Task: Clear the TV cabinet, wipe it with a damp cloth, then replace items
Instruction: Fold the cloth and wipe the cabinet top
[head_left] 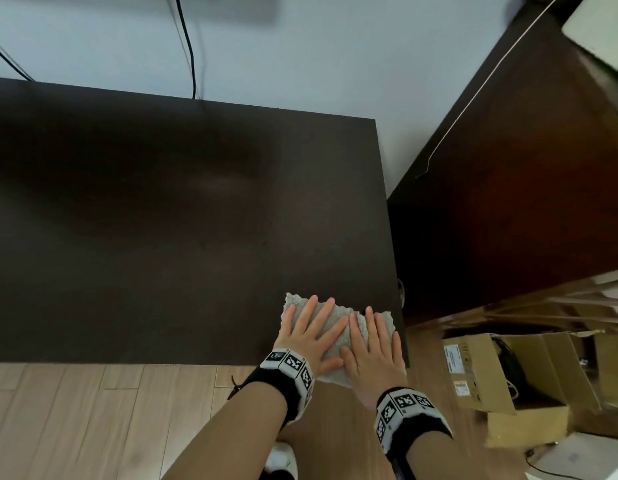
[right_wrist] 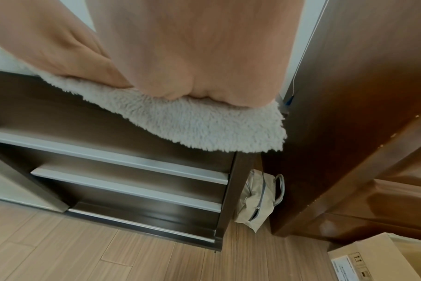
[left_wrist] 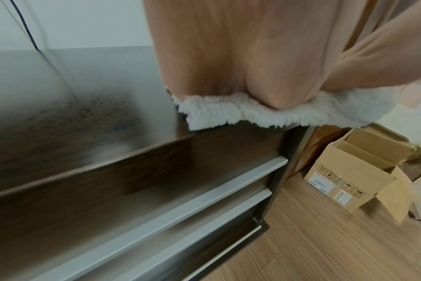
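Observation:
A pale fluffy cloth lies at the front right corner of the dark TV cabinet, its near edge hanging over the front. My left hand presses flat on the cloth's left part, fingers straight and spread. My right hand lies flat beside it on the right part. In the left wrist view the palm bears down on the cloth at the cabinet edge. In the right wrist view the cloth droops over the cabinet front under my palm.
A tall brown cupboard stands right of the cabinet. Open cardboard boxes sit on the wood floor at the right. A beige bag is wedged between cabinet and cupboard. Black cables hang down the wall behind.

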